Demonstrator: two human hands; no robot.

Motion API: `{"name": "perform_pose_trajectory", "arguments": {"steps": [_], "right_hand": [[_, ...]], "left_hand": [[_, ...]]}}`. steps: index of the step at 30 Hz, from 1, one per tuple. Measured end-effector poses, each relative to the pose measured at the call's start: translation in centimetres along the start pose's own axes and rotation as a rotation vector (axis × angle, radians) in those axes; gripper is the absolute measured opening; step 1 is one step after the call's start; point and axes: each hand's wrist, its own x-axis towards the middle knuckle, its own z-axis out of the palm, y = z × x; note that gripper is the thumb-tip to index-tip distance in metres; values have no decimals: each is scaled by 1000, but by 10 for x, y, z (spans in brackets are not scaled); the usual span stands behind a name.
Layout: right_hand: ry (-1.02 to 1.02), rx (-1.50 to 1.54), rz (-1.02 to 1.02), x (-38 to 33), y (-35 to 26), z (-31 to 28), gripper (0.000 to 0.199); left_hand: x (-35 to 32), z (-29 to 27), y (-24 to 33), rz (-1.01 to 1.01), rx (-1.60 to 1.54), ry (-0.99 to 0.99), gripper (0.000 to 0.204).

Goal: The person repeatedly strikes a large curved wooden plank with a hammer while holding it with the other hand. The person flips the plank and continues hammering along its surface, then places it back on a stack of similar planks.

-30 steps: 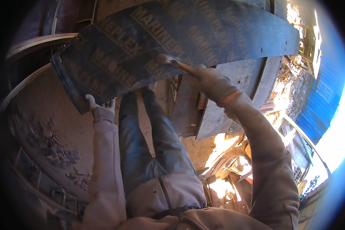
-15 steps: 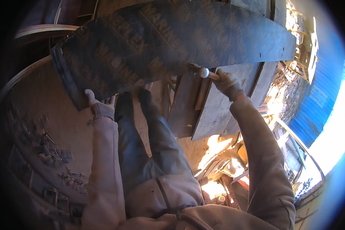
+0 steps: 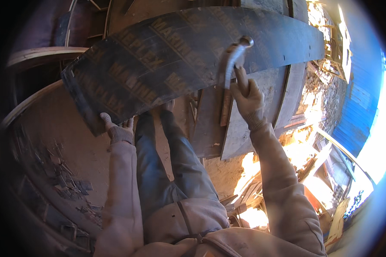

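Observation:
A long dark plywood board [image 3: 137, 55] with printed lettering on its face stretches across in front of me. My left hand [image 3: 117, 128], in a light glove, grips its near-left edge with the thumb on top; the fingers partly go out of sight under the board. My right hand [image 3: 249, 102], gloved too, is closed round the handle of a claw hammer [image 3: 241, 78]. The hammer's head is smeared by motion and appears over the right-hand part of the board, apparently raised off it.
Grey-brown panels [image 3: 255, 100] lie beneath the board to the right. Scrap wood [image 3: 313, 162] is heaped at the right in bright sun, near a blue corrugated sheet [image 3: 358, 111]. Small debris [image 3: 66, 171] litters the ground at left. Curved wooden strips [image 3: 47, 53] stand at far left.
The hammer has swung up and away from the board's near edge, its head turning from pointing left to pointing farther off. My left hand keeps its grip on the board.

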Motion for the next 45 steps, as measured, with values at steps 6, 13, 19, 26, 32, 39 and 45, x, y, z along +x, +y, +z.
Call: {"name": "perform_pose_trajectory", "arguments": {"steps": [6,13,19,26,32,39,45], "right_hand": [[-211,204,185,-75,-14,-32,46],[20,-34,-384,-79,-25,-23,40],[-116,-237,50,-76,-13,-10,43],[-246,-327,117,-86,-17,-11,40],[66,-127,-189,-89,-36,-23,30],[-140,-255,61,-78,-24,-15,35],[335,94,-465,-89,-17,-4,41]], "left_hand": [[9,-4,-1,-2,3,-35,98],[9,1,4,-14,81,63,91],[-6,-9,-4,-21,45,-105,101],[-7,-3,-4,-73,45,-132,109],[1,-9,-5,-28,-20,-237,95],[7,-2,-3,-67,1,56,102],[5,-5,-6,36,16,20,90]]}}
